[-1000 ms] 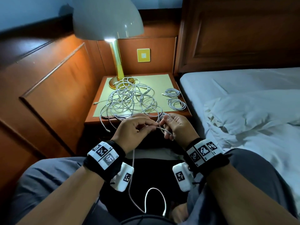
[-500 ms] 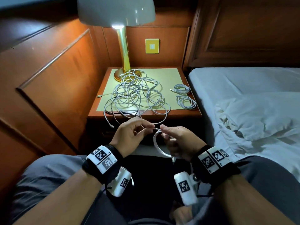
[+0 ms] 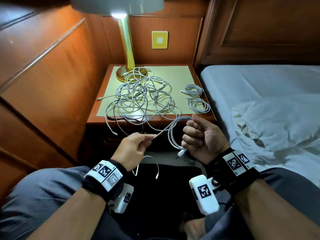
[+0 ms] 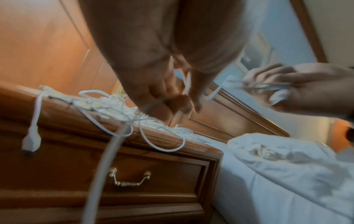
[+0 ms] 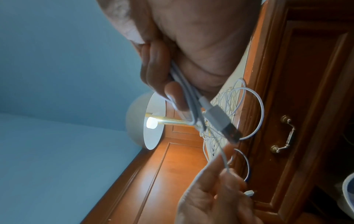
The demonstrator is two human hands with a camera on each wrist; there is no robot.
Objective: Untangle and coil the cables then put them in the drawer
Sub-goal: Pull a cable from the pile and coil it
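Observation:
A white cable (image 3: 170, 134) runs between both hands in front of the nightstand (image 3: 97, 119). My right hand (image 3: 190, 134) grips a few loops of it in a fist, and its USB plug (image 5: 226, 125) sticks out below the fingers. The left hand (image 3: 150, 138) pinches the straight stretch of the same cable, whose free end (image 3: 156, 177) dangles over my lap. A tangle of white cables (image 3: 142, 99) lies on the nightstand top, some strands hanging over its front edge. Two coiled cables (image 3: 193, 90) (image 3: 199, 105) lie at its right side. The drawer (image 4: 153, 174) below is closed.
A brass lamp (image 3: 127, 49) stands at the back of the nightstand, its base touching the tangle. Wood panelling runs along the left. A bed with a white sheet and crumpled duvet (image 3: 277, 122) is on the right. The drawer has a brass handle (image 4: 128, 179).
My hands have drawn apart. The right hand has risen and now holds loops of the cable, while the left has slid down the strand. The hanging tail is shorter.

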